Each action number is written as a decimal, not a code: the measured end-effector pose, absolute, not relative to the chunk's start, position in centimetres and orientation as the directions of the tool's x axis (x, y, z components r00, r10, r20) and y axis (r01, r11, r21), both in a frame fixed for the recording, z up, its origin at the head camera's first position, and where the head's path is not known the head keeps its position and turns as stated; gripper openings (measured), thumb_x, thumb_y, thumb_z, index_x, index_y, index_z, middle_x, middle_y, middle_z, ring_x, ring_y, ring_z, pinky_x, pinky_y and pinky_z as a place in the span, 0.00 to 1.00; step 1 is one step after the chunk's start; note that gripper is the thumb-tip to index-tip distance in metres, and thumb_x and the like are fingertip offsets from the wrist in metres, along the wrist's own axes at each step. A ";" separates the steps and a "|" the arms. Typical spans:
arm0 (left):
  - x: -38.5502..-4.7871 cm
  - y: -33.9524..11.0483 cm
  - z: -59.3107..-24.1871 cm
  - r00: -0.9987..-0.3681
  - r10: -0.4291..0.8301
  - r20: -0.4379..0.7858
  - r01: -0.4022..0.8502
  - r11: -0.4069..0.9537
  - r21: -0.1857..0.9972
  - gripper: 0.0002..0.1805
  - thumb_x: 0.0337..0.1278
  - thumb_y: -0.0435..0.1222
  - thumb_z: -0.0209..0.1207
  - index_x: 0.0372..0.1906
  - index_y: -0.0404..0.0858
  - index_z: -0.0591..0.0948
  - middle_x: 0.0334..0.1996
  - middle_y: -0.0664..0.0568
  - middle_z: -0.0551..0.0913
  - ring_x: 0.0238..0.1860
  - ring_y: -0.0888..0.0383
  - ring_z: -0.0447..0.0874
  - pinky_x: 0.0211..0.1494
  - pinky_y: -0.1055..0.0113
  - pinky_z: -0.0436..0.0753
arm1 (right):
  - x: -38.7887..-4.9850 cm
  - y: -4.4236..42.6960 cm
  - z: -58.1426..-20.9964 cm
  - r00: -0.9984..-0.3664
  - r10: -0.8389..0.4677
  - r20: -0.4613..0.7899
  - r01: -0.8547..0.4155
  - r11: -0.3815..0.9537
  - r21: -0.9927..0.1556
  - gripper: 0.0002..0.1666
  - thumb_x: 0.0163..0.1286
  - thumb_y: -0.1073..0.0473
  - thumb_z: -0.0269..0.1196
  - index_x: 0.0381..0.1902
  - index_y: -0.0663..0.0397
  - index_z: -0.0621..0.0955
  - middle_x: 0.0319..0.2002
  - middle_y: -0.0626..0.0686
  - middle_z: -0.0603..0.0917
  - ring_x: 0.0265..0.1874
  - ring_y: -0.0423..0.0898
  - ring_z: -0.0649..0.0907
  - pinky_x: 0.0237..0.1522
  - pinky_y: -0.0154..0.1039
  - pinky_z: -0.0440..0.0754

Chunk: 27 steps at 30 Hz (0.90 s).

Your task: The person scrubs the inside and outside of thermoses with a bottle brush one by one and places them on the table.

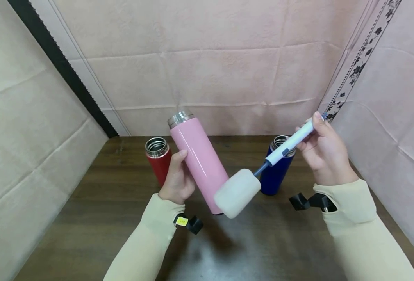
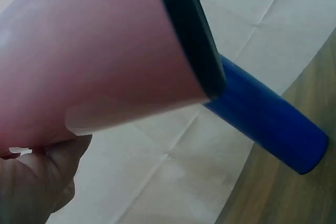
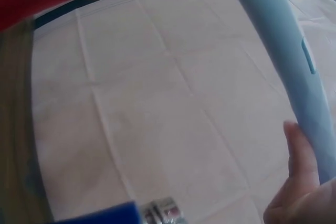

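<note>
My left hand (image 1: 179,177) grips a pink thermos bottle (image 1: 201,160) in the air, its steel neck tilted up and to the left. In the left wrist view the dark base of the pink bottle (image 2: 115,51) shows large, with the left hand (image 2: 39,182) beneath it. My right hand (image 1: 324,150) holds a bottle brush (image 1: 291,142) by the end of its light blue handle. The brush's white sponge head (image 1: 238,193) points down and left, in front of the pink bottle's lower end; whether they touch I cannot tell.
An uncapped red bottle (image 1: 159,160) stands on the wooden table (image 1: 108,218) behind my left hand. A blue bottle (image 1: 275,171), also uncapped, stands behind the brush. Cloth-covered walls (image 1: 210,70) rise at the back and both sides.
</note>
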<state>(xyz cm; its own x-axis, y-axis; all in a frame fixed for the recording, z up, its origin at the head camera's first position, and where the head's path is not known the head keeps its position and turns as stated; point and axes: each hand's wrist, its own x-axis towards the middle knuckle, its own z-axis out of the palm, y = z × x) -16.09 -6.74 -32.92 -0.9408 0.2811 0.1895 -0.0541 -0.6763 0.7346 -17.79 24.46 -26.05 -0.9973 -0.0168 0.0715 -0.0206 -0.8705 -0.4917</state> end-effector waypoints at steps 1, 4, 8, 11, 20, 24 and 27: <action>-16.0 -6.7 -33.1 -0.942 0.281 0.186 -0.058 -0.680 0.731 0.32 0.52 0.47 0.59 0.61 0.49 0.61 0.52 0.53 0.71 0.55 0.57 0.69 0.57 0.62 0.76 | -18.0 24.4 -25.8 -0.998 -0.006 0.056 -0.022 -0.877 -0.480 0.07 0.73 0.59 0.52 0.40 0.57 0.68 0.30 0.57 0.74 0.27 0.53 0.78 0.25 0.45 0.82; -15.9 -6.7 -33.4 -0.944 0.283 0.170 -0.074 -0.684 0.725 0.31 0.54 0.48 0.59 0.62 0.48 0.61 0.53 0.53 0.71 0.56 0.56 0.69 0.58 0.63 0.76 | -18.6 24.4 -25.3 -1.000 0.022 0.005 -0.022 -0.901 -0.433 0.06 0.73 0.58 0.52 0.40 0.56 0.69 0.29 0.57 0.73 0.26 0.54 0.78 0.25 0.49 0.83; -15.5 -6.5 -33.8 -0.934 0.331 0.137 -0.112 -0.633 0.766 0.29 0.57 0.47 0.55 0.62 0.47 0.61 0.54 0.53 0.70 0.57 0.56 0.67 0.60 0.63 0.73 | -19.5 24.5 -24.6 -0.995 0.072 -0.063 -0.045 -0.932 -0.361 0.08 0.73 0.56 0.54 0.38 0.56 0.69 0.29 0.57 0.72 0.26 0.54 0.76 0.24 0.51 0.83; -15.2 -6.3 -33.9 -0.917 0.386 0.105 -0.150 -0.576 0.804 0.26 0.59 0.46 0.47 0.63 0.46 0.61 0.55 0.53 0.69 0.59 0.55 0.65 0.61 0.61 0.70 | -20.1 24.5 -24.3 -0.988 0.110 -0.109 -0.068 -0.941 -0.331 0.09 0.71 0.56 0.55 0.37 0.55 0.68 0.30 0.56 0.70 0.28 0.53 0.73 0.23 0.49 0.81; -15.0 -6.1 -33.8 -0.855 0.508 0.105 -0.190 -0.496 0.847 0.29 0.56 0.46 0.56 0.62 0.47 0.63 0.56 0.52 0.72 0.59 0.53 0.69 0.60 0.58 0.74 | -20.7 23.9 -23.6 -0.981 0.152 -0.122 -0.113 -0.953 -0.283 0.09 0.71 0.56 0.56 0.37 0.54 0.69 0.27 0.57 0.71 0.24 0.52 0.73 0.21 0.49 0.80; -15.1 -6.2 -33.6 -0.848 0.519 0.111 -0.180 -0.477 0.860 0.32 0.55 0.46 0.58 0.64 0.48 0.61 0.57 0.52 0.71 0.60 0.52 0.68 0.61 0.56 0.74 | -20.7 23.7 -23.6 -0.979 0.157 -0.132 -0.111 -0.947 -0.302 0.08 0.71 0.55 0.56 0.37 0.53 0.69 0.28 0.56 0.71 0.26 0.51 0.73 0.21 0.47 0.81; -15.2 -6.3 -33.5 -0.870 0.478 0.119 -0.140 -0.472 0.870 0.29 0.56 0.43 0.52 0.64 0.47 0.61 0.57 0.52 0.71 0.60 0.52 0.67 0.61 0.55 0.72 | -20.6 23.5 -23.9 -0.979 0.143 -0.142 -0.091 -0.941 -0.326 0.08 0.71 0.55 0.56 0.38 0.52 0.69 0.29 0.55 0.70 0.28 0.50 0.73 0.22 0.47 0.82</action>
